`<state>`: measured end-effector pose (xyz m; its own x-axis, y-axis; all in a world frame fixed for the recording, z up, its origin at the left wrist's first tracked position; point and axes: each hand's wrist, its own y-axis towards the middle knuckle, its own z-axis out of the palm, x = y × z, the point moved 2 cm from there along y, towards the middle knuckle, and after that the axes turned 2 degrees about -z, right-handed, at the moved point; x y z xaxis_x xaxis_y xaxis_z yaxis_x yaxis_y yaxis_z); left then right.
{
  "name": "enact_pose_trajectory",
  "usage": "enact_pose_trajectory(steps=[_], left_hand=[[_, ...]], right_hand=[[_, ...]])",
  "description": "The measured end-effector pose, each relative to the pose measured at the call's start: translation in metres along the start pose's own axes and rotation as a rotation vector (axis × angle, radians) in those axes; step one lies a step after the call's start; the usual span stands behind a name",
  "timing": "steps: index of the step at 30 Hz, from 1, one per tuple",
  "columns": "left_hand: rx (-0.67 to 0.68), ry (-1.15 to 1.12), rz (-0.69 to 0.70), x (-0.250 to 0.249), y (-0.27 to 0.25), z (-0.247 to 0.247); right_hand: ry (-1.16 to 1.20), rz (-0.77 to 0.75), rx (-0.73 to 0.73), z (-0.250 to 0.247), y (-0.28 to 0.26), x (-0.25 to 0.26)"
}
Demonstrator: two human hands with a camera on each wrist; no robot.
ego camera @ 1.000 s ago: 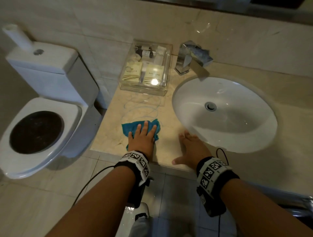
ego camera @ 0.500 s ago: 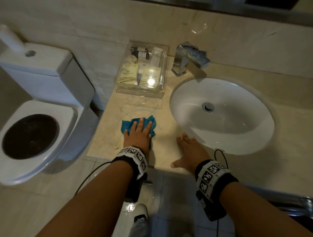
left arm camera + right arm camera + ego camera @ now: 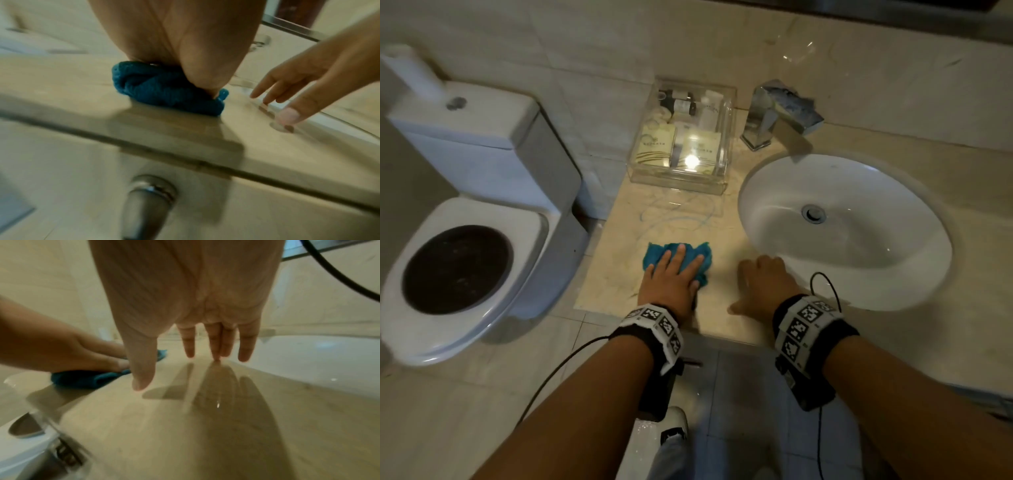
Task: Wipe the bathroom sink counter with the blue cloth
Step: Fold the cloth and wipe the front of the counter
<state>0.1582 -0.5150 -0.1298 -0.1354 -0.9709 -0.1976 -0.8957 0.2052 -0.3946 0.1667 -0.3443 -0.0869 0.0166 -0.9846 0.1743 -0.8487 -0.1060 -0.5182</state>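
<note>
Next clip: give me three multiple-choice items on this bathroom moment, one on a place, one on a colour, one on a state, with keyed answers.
1. Where is the clear tray?
A. inside the basin
B. on the counter left of the faucet
C. on the toilet tank

2. What colour is the cloth?
A. blue
B. white
C. red

3. How is the right hand?
A. gripping the faucet
B. holding the cloth
C. fingers straight on the counter

Key:
1 B, the clear tray stands beside the faucet.
2 A, the cloth under the left hand is blue.
3 C, the right hand lies flat beside the basin.
</note>
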Motion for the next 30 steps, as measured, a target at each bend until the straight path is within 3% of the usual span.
enact_pose_trajectory(steps=[3, 5, 9, 16, 19, 21, 25, 27, 30], left_hand=[[-0.009, -0.057, -0.180, 0.044, -0.006, -0.009], [-0.019, -0.071, -0.215, 0.057, -0.008, -0.012], [-0.037, -0.030, -0.209, 0.051, -0.007, -0.009], [0.005, 0.024, 0.020, -0.016, -0.010, 0.009], [-0.012, 0.022, 0.058, -0.012, -0.008, 0.011], [-0.051, 0.031, 0.025, 0.011, -0.007, 0.006], [-0.135, -0.073, -0.202, 0.065, -0.011, -0.012], [-0.102, -0.100, -0.215, 0.070, -0.008, -0.017], [-0.054, -0.151, -0.117, 0.047, -0.001, -0.017]], right_hand=[[0.085, -0.097, 0.050, 0.004, 0.012, 0.016], [0.020, -0.096, 0.092, 0.014, 0.017, 0.019], [-0.048, -0.077, 0.107, 0.022, 0.021, 0.018], [-0.019, -0.066, 0.066, 0.022, 0.022, 0.019], [-0.014, -0.072, 0.051, 0.021, 0.023, 0.018], [-0.010, -0.072, 0.069, 0.019, 0.022, 0.018], [0.009, -0.077, 0.096, 0.016, 0.020, 0.019], [0.011, -0.080, 0.089, 0.016, 0.020, 0.019], [0.004, -0.081, 0.073, 0.017, 0.020, 0.019]])
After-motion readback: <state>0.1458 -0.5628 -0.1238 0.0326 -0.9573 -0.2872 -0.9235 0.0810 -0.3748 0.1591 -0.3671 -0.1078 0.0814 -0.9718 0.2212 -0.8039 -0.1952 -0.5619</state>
